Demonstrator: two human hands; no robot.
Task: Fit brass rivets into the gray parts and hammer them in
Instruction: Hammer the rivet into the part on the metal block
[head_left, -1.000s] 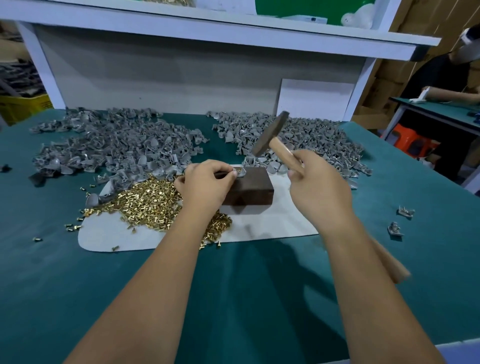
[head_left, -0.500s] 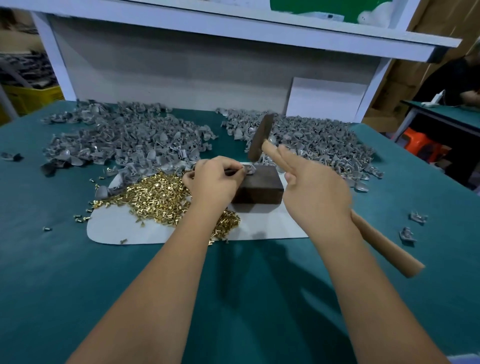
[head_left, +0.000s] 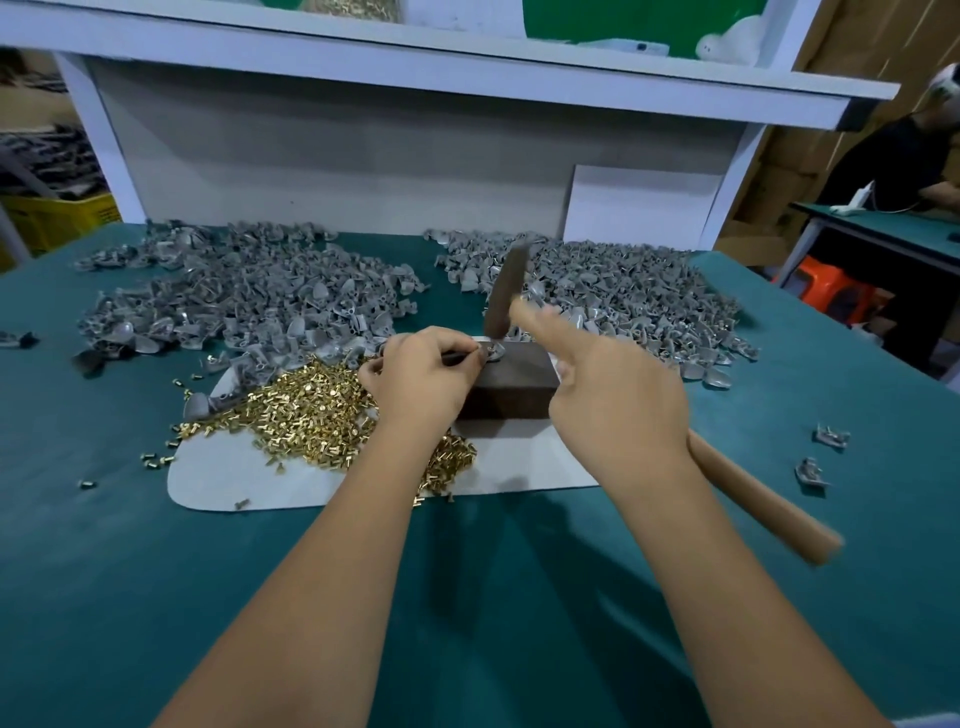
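A dark metal block (head_left: 514, 387) stands on a white mat (head_left: 228, 478) at the table's middle. On the block's far left corner lies a gray part (head_left: 494, 352), and my left hand (head_left: 421, 379) pinches it there. My right hand (head_left: 618, 410) grips a wooden-handled hammer (head_left: 753, 499). Its dark head (head_left: 506, 296) is tipped down, its lower end just above the part. A heap of brass rivets (head_left: 311, 410) covers the mat left of the block, partly hidden under my left forearm.
Two big heaps of gray parts lie behind, one at left (head_left: 234, 301) and one at right (head_left: 623, 296). Two single gray parts (head_left: 821, 452) sit on the green table at right. A white shelf frame (head_left: 415, 67) rises behind. A person sits at another table (head_left: 883, 234), far right.
The hammer head has swung down from a raised tilt to just above the part on the block. My left hand has stayed pinching the part.
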